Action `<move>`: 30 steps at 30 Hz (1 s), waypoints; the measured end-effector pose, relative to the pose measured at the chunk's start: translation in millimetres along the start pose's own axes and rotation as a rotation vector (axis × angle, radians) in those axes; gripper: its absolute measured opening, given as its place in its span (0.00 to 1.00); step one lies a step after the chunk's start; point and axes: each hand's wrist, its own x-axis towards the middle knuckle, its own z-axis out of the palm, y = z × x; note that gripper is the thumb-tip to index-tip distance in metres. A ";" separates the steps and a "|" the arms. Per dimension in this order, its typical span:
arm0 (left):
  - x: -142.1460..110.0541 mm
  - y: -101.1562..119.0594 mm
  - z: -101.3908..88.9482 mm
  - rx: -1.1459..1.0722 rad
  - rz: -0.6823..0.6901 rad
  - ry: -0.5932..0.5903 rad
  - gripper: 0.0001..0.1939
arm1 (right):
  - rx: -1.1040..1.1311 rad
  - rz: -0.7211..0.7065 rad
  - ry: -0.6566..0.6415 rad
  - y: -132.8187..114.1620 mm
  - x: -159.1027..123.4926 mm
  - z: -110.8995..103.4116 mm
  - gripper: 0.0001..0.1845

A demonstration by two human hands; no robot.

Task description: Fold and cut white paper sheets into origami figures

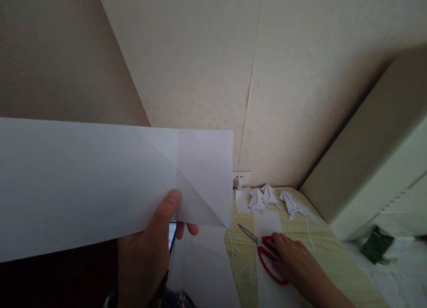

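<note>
My left hand point(150, 241) pinches a long white sheet of paper point(100, 174) by its lower edge, thumb in front and fingers behind. The sheet is held up and shows diagonal and straight creases near its right end. Over the table, my right hand point(295, 254) has its fingers around a handle of the red-handled scissors point(270, 254). Their blades are together and point up and to the left. Under the scissors lies a white paper strip point(268, 223). More white paper point(207, 268) rests below the raised sheet.
Several folded white paper shapes point(256, 200) sit at the back of the yellowish tabletop point(333, 259). Thin paper offcuts point(309, 234) are scattered about. A wall socket point(242, 178) with a plug is behind. Part of a phone-like screen point(171, 234) shows under the sheet. A pale cabinet-like unit point(376, 143) stands right.
</note>
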 end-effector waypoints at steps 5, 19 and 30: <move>1.0 -8.8 3.6 -0.135 -0.076 -0.038 0.23 | 0.099 -0.024 -0.034 -9.1 0.7 -22.6 0.04; -2.8 -15.0 6.5 -0.119 -0.012 -0.018 0.21 | 1.385 -0.165 0.081 -106.5 36.1 -144.6 0.13; -8.5 -4.9 16.9 -0.248 -0.024 0.129 0.18 | 1.563 -0.275 0.230 -145.4 36.5 -151.8 0.15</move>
